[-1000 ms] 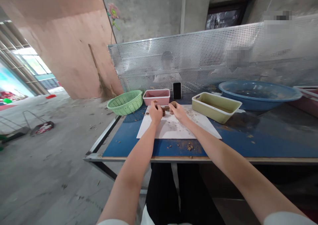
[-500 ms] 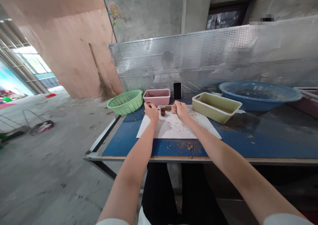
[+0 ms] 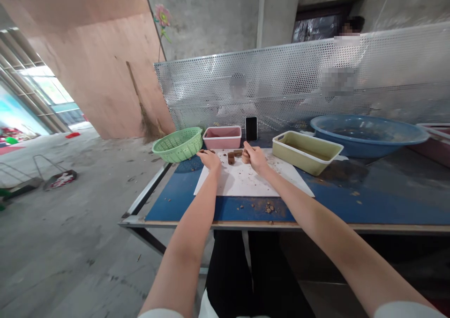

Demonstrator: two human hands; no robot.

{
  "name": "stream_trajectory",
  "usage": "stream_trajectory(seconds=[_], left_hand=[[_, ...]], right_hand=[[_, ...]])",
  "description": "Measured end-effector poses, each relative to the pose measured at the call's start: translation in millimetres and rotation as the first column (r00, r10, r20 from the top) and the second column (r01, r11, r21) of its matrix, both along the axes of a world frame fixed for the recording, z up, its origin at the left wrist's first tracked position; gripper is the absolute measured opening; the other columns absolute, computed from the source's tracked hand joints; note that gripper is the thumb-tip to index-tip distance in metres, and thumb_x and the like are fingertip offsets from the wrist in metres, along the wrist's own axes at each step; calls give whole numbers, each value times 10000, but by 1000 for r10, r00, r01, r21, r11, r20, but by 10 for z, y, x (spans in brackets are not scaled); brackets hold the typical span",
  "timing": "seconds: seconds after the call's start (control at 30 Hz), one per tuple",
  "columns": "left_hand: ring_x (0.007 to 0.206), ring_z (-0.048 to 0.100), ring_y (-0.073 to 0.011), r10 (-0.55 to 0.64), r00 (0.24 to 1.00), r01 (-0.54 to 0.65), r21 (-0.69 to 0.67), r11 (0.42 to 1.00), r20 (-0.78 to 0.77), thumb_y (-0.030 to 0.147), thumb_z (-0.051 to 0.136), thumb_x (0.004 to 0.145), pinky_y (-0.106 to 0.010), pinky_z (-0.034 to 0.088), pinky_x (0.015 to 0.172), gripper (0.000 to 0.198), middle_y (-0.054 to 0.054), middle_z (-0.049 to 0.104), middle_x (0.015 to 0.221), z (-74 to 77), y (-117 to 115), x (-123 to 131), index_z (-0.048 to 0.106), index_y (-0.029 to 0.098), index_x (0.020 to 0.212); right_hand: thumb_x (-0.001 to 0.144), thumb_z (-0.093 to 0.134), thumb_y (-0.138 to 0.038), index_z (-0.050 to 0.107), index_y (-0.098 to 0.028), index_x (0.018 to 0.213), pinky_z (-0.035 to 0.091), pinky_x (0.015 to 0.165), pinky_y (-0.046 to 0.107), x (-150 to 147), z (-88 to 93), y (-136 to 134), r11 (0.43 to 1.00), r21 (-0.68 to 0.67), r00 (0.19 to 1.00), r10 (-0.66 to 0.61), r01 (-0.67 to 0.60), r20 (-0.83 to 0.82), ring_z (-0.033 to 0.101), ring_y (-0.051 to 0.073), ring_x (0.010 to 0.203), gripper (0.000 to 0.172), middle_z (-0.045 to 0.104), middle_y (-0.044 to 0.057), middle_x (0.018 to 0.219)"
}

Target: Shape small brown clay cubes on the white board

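My left hand [image 3: 210, 160] is low over the left edge of a white board [image 3: 248, 180], its fingers stretched out to the left. Small dark brown bits show by its fingertips; whether it touches them I cannot tell. My right hand [image 3: 255, 157] is closed in a fist at the board's right back, thumb uppermost; what it grips is hidden. Between the hands stands a short brown block [image 3: 231, 158]. Behind that block a second brown piece [image 3: 238, 152] lies flat, close to my right knuckles. Brown crumbs dot the board.
Behind the board stand a green basket [image 3: 177, 144], a pink bin [image 3: 222, 137] and a phone [image 3: 251, 129]. A yellow-green bin [image 3: 306, 154] and a blue basin [image 3: 367, 140] are at the right. Brown lumps [image 3: 269, 208] lie near the front edge. Beyond the perforated screen [image 3: 281, 74] is a person.
My left hand has moved slightly left and its fingers have straightened from a pinch. My right hand stays closed in nearly the same spot. The person behind the screen has shifted left.
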State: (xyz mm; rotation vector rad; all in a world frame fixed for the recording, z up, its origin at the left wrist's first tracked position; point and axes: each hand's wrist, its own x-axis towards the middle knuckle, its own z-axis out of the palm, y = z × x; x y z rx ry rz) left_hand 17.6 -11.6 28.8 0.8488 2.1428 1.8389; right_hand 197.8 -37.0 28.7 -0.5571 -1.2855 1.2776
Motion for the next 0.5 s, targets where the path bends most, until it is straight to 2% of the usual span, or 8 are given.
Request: stream_trajectory(seconds=[0.07,0.17,0.27,0.37,0.43,0.47,0.5], left_hand=[[1267,678,-298,3,999,-5,-51,999,-32,203,410,1096,-401,505,1077,159,-203,704,1268,-15,-8,-8,552,183,1165],[1377,583,-393,17,997,-27,-138,990,-69,199,509,1047,-523,460,1138,109,-243,651,1329,-48,-27,0,564,172,1138],[1406,533,-431,39,995,-58,-194,979,-96,111,613,931,-559,444,1142,290,-272,578,1382,-42,-58,47,549,151,1211],[1427,502,-432,70,991,-93,-208,974,-114,75,640,866,-549,432,1148,484,-296,474,1460,36,-117,135,507,129,1327],[1480,460,-391,52,989,-75,-170,983,-137,82,598,897,-521,407,1187,528,-270,450,1499,106,-175,226,476,150,1407],[1510,433,-376,-18,995,11,-72,997,-101,108,571,932,-515,386,1214,514,-260,442,1518,135,-209,283,473,159,1435],[1536,411,-356,-158,987,157,45,987,8,149,548,969,-499,366,1243,475,-241,440,1534,157,-244,347,484,175,1439]], right_hand=[[784,761,-857,298,-267,566,178,431,261,-12,-3,6,1000,-9,1000,22,-22,1,182,60,434,781,190,-105,524],[818,715,-862,308,-272,577,189,426,261,-14,7,1,1000,-14,1000,-8,8,9,178,64,428,756,190,-104,527],[872,622,-878,350,-271,592,220,430,270,6,4,-22,996,9,993,-88,88,76,213,80,432,722,249,-85,523],[969,508,-835,566,-230,721,368,486,291,17,-28,-58,957,175,933,-269,231,240,368,121,470,656,418,-37,570],[1027,460,-773,684,-210,983,518,635,331,-5,-55,-83,889,355,864,-402,289,303,553,166,587,607,597,18,731],[1045,450,-743,689,-212,1117,570,744,366,-28,-66,-98,849,435,838,-452,299,306,641,193,699,587,671,58,880],[1060,443,-713,673,-218,1224,591,863,405,-56,-74,-117,813,502,822,-484,296,300,701,224,847,570,702,100,1052]])
